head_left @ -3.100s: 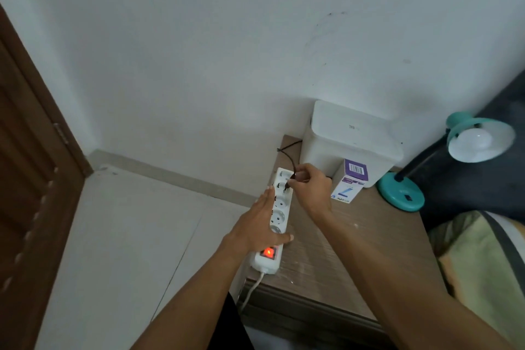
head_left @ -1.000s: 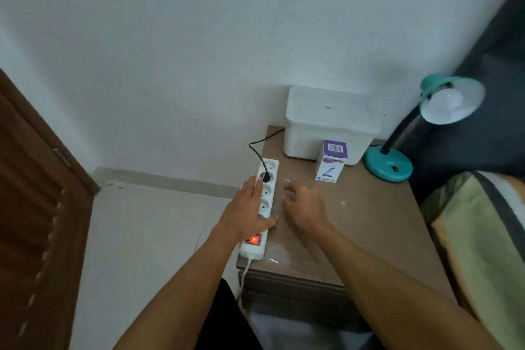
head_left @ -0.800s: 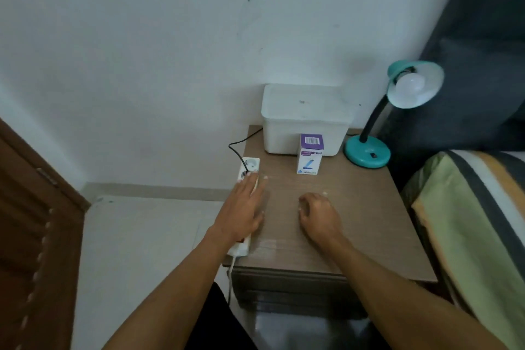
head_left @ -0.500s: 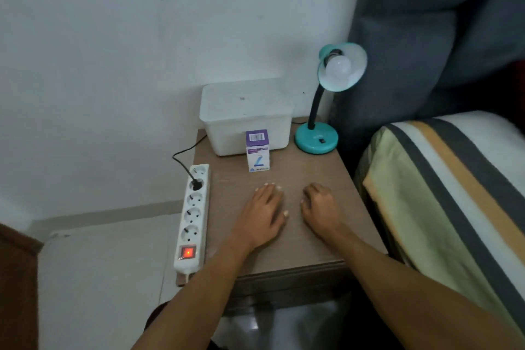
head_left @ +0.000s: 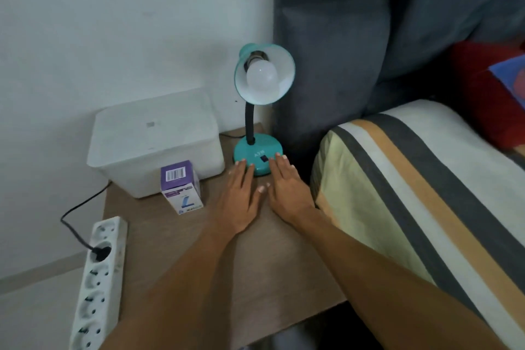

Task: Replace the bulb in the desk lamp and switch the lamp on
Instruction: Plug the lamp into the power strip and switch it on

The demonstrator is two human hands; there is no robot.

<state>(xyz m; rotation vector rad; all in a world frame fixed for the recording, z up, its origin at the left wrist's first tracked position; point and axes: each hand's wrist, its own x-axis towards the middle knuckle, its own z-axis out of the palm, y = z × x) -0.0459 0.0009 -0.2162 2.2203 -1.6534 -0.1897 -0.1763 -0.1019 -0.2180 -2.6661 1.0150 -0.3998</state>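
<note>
Both hands are lying flat with fingers spread, gripping nothing: left hand and right hand are flanking the teal desk lamp base at the desk back edge. Guessing they're bracing the base so a fingertip can hit the rocker switch; the bulb is sitting unlit in the shade.

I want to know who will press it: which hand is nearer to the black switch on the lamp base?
Right. The right hand has fingertips beside the switch; the left hand reaches the base's left edge, farther away.
</note>
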